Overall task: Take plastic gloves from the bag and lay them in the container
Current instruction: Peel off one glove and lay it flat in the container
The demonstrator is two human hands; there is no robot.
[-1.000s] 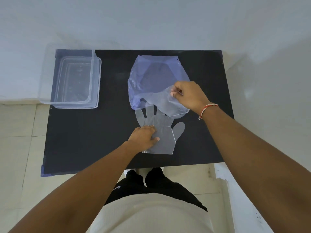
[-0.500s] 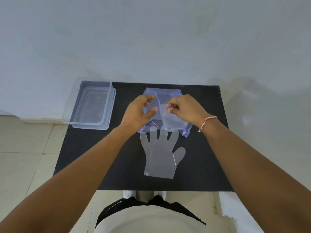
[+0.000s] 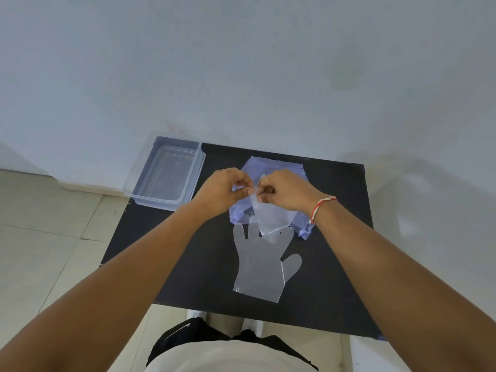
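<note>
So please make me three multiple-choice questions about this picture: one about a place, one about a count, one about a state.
1. Where does the container stand on the black table?
A. far left corner
B. near right corner
C. centre

2. How many gloves lie flat on the table, free of both hands?
A. none
B. one
C. three

3. What are the hands doing?
A. resting flat on the table
B. both pinching one thin clear plastic piece
C. lifting the container

Answers:
1 A, it stands by the wall at the left.
2 B, a single flat glove lies before the bag.
3 B, the left hand and right hand meet at its top edge.
</note>
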